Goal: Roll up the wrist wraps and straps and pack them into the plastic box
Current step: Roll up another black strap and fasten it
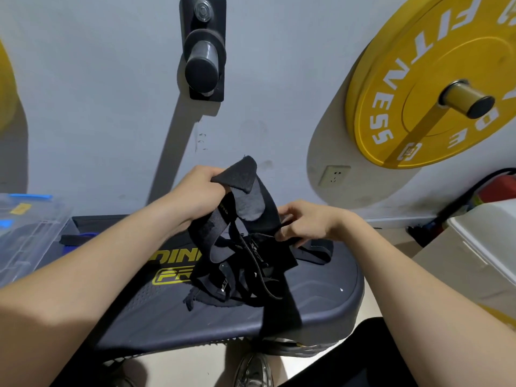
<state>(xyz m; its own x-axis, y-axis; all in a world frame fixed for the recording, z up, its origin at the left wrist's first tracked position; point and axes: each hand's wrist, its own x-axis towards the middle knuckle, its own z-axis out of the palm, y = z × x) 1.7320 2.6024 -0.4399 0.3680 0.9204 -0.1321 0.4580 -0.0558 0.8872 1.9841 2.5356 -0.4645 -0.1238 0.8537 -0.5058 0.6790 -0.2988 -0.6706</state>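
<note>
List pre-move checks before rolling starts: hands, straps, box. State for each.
1. Left hand has a firm hold: ok. It grips the lifted strap by its end.
2. Right hand engaged: ok. It pinches a band of the tangled straps.
3. Both hands on the same strap: cannot tell, because the bands cross between them.
4. One strap free of the rest: not ok. The lifted strap hangs down into the tangle on the step platform.
5. Any strap already rolled: not ok, none shows.
6. Plastic box ready: cannot tell. It sits at the left, but whether it is open is unclear.
</note>
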